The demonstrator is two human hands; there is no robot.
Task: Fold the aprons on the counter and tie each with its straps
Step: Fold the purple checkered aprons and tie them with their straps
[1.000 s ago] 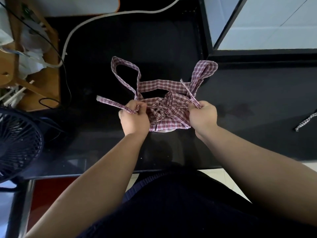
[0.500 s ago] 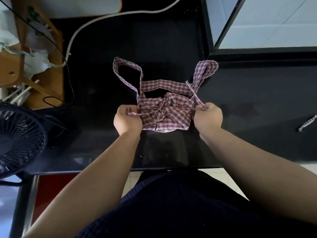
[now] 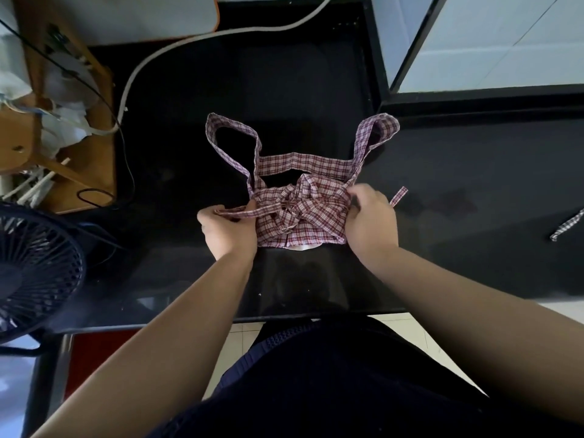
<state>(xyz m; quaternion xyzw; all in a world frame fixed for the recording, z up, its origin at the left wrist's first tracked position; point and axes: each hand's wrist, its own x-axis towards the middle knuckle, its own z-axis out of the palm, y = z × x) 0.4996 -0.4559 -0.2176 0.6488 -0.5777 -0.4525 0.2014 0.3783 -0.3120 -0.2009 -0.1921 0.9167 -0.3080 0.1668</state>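
A red-and-white checked apron point(image 3: 300, 213) lies folded into a small bundle on the black counter point(image 3: 474, 184). Its neck and shoulder straps point(image 3: 303, 164) loop out toward the back. My left hand point(image 3: 227, 230) pinches one tie strap point(image 3: 243, 212) that runs across the bundle to a knot in the middle. On the bundle's right edge my right hand point(image 3: 371, 221) rests, its fingers curled over the cloth. The other tie strap's end point(image 3: 398, 196) sticks out behind this hand.
A black fan point(image 3: 34, 267) stands at the left counter edge. A wooden rack point(image 3: 57, 128) with white items and cables sits at the far left. A white hose point(image 3: 202, 39) curves along the back. Another checked strap point(image 3: 567, 227) lies at the far right.
My hands have shifted and the strap ends have been drawn outward. The knot over the bundle has drawn tighter. The right strap's end now sticks out behind my right hand.
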